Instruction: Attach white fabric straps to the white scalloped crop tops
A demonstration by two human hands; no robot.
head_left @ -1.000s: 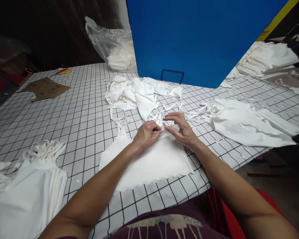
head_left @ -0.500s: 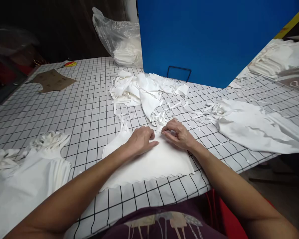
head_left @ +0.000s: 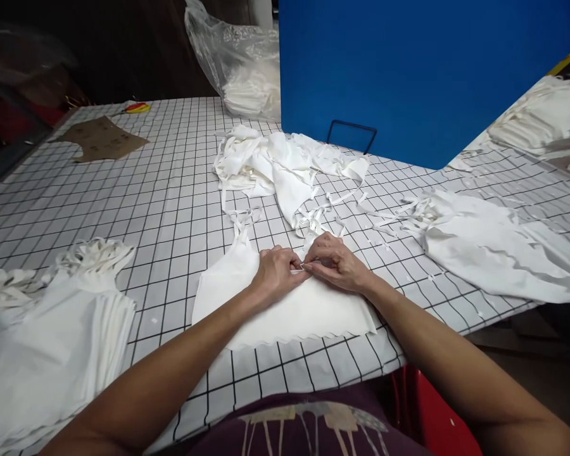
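Note:
Flat on the table in front of me lies a white camisole [head_left: 266, 323], its wavy hem toward me and thin straps at the far side. My left hand [head_left: 278, 269] rests on it with thumb and index finger pinched. My right hand [head_left: 335, 261] pinches from the other side, and the fingertips of both hands meet near the middle of the top edge. A small white bit shows between the fingertips; whether it is the garment's edge or a separate piece, I cannot tell. Just beyond my hands sits a loose heap of white strappy garments [head_left: 270, 161].
Stacked white garments [head_left: 90, 316] lie at the left, and more [head_left: 484, 247] at the right. A blue panel [head_left: 399, 76] stands behind, beside a clear plastic bag [head_left: 237, 57]. A brown cardboard pattern [head_left: 107, 142] and red-yellow snips [head_left: 137, 108] lie far left on the checked cloth [head_left: 171, 190].
My right hand has come slightly nearer, and its fingertips now meet those of my left hand. The camisole's left side lies more open to view. The whole view has shifted slightly.

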